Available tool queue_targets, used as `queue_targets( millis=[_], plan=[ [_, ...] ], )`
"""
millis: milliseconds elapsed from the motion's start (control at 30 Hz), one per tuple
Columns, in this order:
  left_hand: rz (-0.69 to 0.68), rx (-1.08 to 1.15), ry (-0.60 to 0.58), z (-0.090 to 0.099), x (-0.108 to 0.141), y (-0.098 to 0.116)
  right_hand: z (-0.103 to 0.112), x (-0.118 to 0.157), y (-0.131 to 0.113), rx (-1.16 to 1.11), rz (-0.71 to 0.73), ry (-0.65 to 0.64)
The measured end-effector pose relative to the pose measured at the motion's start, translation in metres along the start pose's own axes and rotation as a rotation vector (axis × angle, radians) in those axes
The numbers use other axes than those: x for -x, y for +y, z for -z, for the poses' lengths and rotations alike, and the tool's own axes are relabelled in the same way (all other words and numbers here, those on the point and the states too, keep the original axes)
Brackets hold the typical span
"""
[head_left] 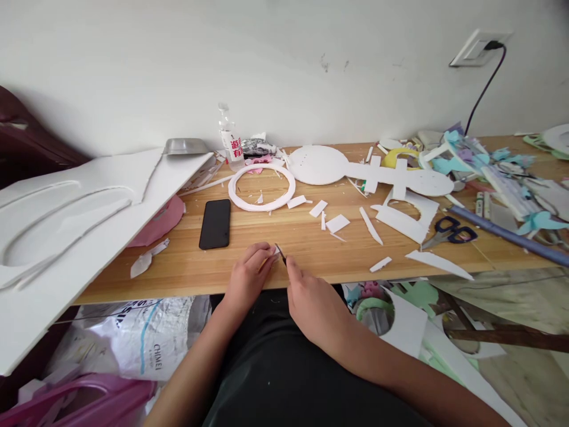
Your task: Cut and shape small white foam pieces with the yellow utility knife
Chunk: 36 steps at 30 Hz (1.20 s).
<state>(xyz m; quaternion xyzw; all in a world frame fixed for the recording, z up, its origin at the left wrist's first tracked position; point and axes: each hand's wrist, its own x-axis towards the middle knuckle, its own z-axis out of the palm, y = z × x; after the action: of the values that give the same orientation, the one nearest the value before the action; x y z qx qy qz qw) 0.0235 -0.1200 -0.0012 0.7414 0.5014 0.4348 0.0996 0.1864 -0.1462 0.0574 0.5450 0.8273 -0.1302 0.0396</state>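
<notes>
Near the front edge of the wooden table (249, 268), my left hand (249, 274) pinches a small white piece (277, 251) between its fingertips. My right hand (313, 299) is closed round a knife (281, 254), its thin dark blade touching or nearly touching that piece. The knife's handle is mostly hidden in my fingers. Beyond my hands lie a white foam ring (234, 193) and a black phone (215, 224). Small white offcuts (338, 223) are scattered to the right of the ring.
A large white foam sheet (89, 237) covers the left side. Behind stand a clear bottle (232, 142) and a metal bowl (185, 146). A white disc (317, 165), scissors (444, 232), a blue-grey tube (507, 234) and coloured foam pieces lie at the right.
</notes>
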Motion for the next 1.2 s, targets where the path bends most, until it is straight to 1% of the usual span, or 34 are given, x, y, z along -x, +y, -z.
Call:
queue_targets(
  millis=[100, 200, 367, 500, 567, 667, 733, 867, 1067, 1200],
  plan=[
    [-0.003, 0.001, -0.006, 0.0, 0.001, 0.002, -0.003, -0.006, 0.0, -0.004, -0.006, -0.003],
    [-0.009, 0.009, -0.03, -0.002, 0.004, 0.002, -0.011, -0.014, 0.001, -0.02, 0.006, -0.019],
    [0.063, -0.012, 0.074, -0.002, 0.002, -0.004, -0.025, -0.018, 0.005, -0.034, 0.004, 0.021],
    [0.043, -0.028, 0.059, -0.002, 0.0, -0.005, -0.028, -0.012, 0.009, -0.142, -0.02, 0.044],
    [0.038, -0.036, 0.049, -0.003, 0.001, -0.002, -0.027, -0.008, 0.011, -0.216, -0.004, 0.095],
    [0.039, -0.031, 0.045, -0.005, 0.002, 0.001, -0.027, -0.002, 0.015, -0.319, 0.045, 0.208],
    [0.037, -0.015, 0.052, -0.005, 0.002, 0.001, -0.027, 0.0, 0.017, -0.376, 0.066, 0.245],
    [0.034, 0.03, 0.049, -0.004, -0.001, -0.003, -0.029, 0.005, 0.02, -0.447, 0.111, 0.226],
    [0.05, 0.053, 0.027, -0.004, -0.002, -0.007, -0.026, 0.009, 0.021, -0.572, 0.106, 0.211],
    [0.079, 0.06, 0.022, -0.005, -0.002, -0.005, -0.024, 0.009, 0.021, -0.598, 0.107, 0.217]
  ],
)
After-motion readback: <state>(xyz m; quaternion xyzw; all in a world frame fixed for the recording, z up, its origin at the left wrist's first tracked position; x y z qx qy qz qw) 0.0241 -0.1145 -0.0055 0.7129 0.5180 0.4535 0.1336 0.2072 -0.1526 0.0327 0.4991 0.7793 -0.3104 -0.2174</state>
